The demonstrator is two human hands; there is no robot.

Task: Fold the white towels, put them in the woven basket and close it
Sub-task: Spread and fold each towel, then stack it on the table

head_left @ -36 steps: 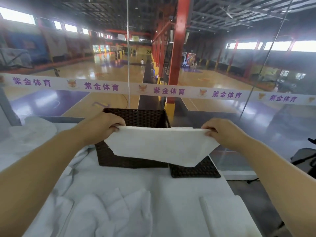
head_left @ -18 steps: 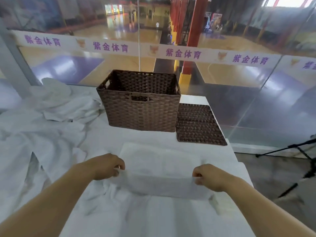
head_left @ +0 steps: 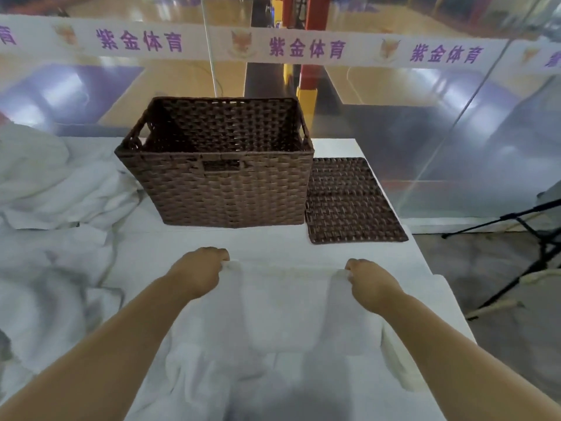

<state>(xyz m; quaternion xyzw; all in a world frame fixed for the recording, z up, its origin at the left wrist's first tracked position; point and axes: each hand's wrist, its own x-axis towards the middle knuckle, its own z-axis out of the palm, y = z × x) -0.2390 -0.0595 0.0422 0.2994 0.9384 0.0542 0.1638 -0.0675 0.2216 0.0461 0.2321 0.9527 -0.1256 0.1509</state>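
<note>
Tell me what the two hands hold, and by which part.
One white towel: the left hand grips the left end of its far edge, the right hand the right end.

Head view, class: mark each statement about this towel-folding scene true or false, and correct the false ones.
1. The left hand and right hand each pinch an edge of the white towel. True.
2. The woven basket holds folded towels. False: no towel shows inside it.
3. The lid lies flat on the table, right of the basket. True.
4. The heap of loose towels lies right of the basket. False: it lies left of it.
</note>
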